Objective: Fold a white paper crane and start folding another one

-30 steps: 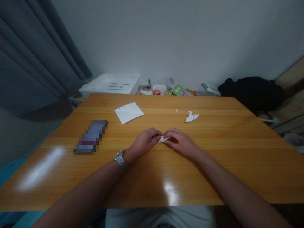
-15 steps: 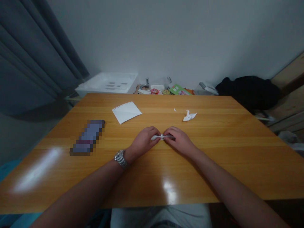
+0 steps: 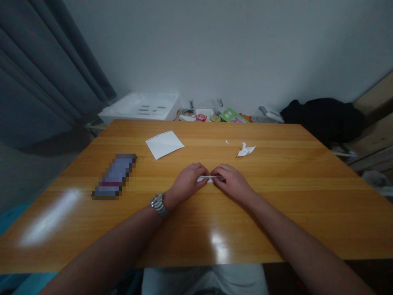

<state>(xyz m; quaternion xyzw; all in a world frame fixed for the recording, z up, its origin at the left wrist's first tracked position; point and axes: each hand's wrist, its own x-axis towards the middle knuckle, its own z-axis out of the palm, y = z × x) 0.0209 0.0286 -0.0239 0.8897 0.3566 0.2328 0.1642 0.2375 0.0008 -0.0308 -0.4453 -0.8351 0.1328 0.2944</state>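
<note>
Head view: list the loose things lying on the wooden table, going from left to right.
pixelated dark block → white sheet → folded paper strip, pinched between both hands → small folded paper figure

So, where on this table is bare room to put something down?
Widest bare patch: the table's right side, beyond the paper figure and the right hand. Also bare: the near left corner, below the blurred block. Crowded: the middle, where left hand and right hand pinch a folded paper.
</note>
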